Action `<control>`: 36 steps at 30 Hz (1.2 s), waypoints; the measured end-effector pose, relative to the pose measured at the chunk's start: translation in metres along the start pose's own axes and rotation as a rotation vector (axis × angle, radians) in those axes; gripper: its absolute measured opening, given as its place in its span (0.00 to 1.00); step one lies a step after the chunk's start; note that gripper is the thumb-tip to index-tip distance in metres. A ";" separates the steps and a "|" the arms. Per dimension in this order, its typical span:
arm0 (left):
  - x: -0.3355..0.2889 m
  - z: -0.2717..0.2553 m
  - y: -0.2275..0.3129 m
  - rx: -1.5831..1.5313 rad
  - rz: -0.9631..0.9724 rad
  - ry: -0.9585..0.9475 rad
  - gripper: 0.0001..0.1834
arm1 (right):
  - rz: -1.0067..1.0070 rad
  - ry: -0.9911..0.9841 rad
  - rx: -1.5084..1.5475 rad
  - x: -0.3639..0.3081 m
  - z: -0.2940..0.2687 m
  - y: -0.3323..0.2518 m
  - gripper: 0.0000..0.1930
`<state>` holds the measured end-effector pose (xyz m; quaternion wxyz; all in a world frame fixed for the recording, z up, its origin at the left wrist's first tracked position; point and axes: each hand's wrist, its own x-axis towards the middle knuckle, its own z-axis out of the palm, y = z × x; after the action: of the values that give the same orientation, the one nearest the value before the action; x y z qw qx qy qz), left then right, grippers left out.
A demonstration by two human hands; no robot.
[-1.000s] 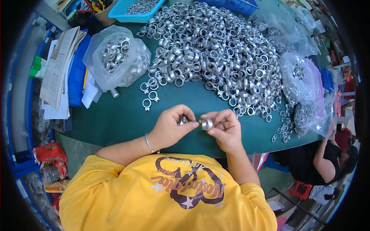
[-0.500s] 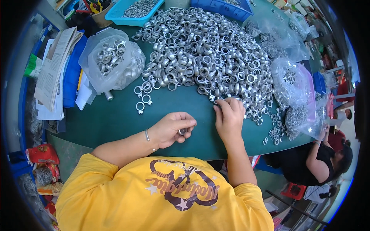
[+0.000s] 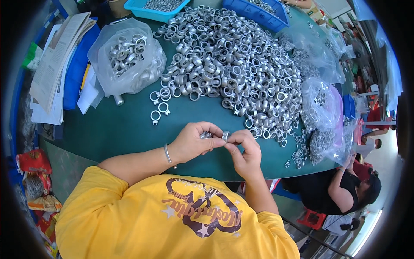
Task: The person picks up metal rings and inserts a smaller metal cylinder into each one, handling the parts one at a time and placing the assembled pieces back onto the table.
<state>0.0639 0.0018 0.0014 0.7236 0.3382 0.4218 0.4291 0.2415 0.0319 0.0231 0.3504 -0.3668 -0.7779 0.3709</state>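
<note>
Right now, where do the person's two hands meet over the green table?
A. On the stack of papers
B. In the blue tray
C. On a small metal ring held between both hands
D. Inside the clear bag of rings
C: the left hand and right hand pinch a small metal ring between their fingertips, near the table's front edge, apart from the big ring pile.

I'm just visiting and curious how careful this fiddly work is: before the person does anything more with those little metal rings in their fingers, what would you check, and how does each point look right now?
1. Small silver metal ring pinched between both hands: ok, the right hand has its fingertips on it.
2. Left hand holding its own metal part: ok, though its shape cannot be told.
3. Two parts lined up or joined: cannot tell, the fingers hide it.
4. Supply within reach: ok, the big heap of silver metal rings lies just beyond the hands on the dark green table.
5. Hands over the table: ok, near its front edge.
</note>
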 end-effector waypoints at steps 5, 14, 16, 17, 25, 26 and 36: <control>-0.003 0.001 -0.002 0.164 0.318 0.032 0.07 | -0.067 0.009 -0.001 -0.003 0.006 0.002 0.09; -0.001 0.000 -0.004 0.492 0.669 0.065 0.06 | 0.338 -0.024 0.806 -0.009 0.006 0.011 0.09; 0.000 0.001 -0.006 0.520 0.766 0.092 0.07 | 0.305 0.005 0.896 -0.006 0.008 0.010 0.10; -0.001 0.002 -0.006 0.329 0.561 0.128 0.06 | 0.271 0.035 0.987 -0.004 0.008 0.010 0.12; 0.001 -0.009 0.001 -0.525 -0.335 -0.178 0.15 | -0.109 -0.191 0.288 0.002 0.002 -0.004 0.13; 0.001 -0.009 -0.002 -0.476 -0.350 -0.168 0.17 | -0.004 -0.125 0.313 0.006 0.003 -0.014 0.10; 0.001 -0.002 0.005 -0.466 -0.239 -0.024 0.04 | -0.090 0.251 -0.832 0.028 0.000 0.043 0.07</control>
<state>0.0606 0.0055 0.0047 0.8326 0.1152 0.3399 0.4220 0.2414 0.0750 -0.0052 0.2802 -0.4849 -0.8276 -0.0372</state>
